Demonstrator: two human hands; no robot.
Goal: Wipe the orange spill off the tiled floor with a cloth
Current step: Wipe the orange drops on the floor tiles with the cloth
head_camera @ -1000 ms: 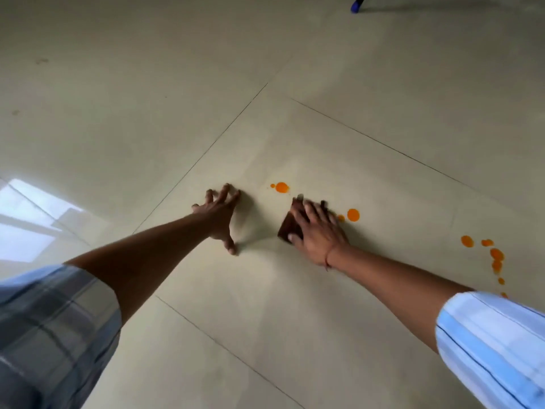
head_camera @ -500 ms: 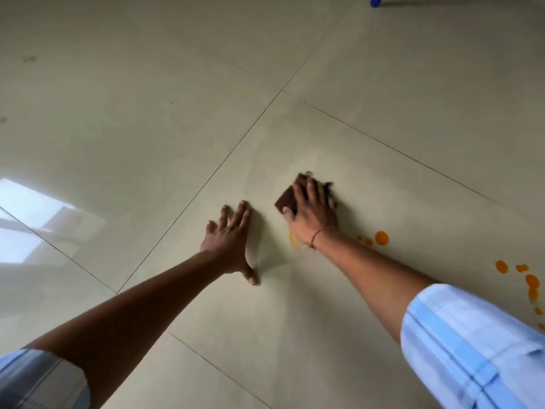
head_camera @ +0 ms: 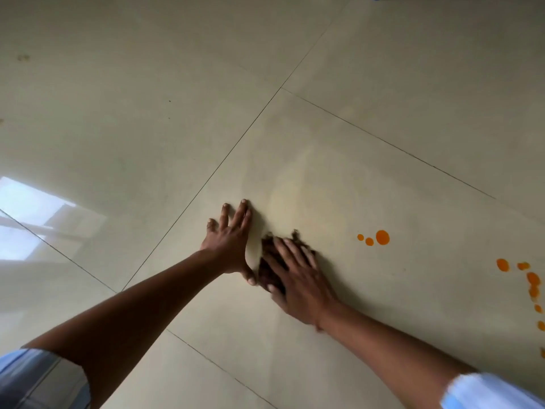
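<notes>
Locate the cloth [head_camera: 267,245] at centre frame, lying flat on the tiled floor [head_camera: 383,128] beneath the right hand [head_camera: 300,281]. Note the right hand laid flat on top, fingers straight and slightly apart, pressing down rather than pinching; slightly blurred. Note the left hand [head_camera: 231,240] just left of the cloth, fingers spread, palm down on bare tile; thumb tip near or touching the cloth edge, cannot tell which.

Expect a light, soft, limp fabric with a frayed upper edge, likely to bunch or fold under sideways load rather than slide as a rigid pad. Hold by broad palm-and-finger pressure over the middle; avoid pulling on the frayed fringe. Expect low friction on the glossy tile, lower where wet.

Treat as not yet wiped: the orange drops [head_camera: 382,237] right of centre, well apart from the cloth, and the orange trail [head_camera: 532,280] at the right edge. Turn a clean face downward to limit smearing.
</notes>
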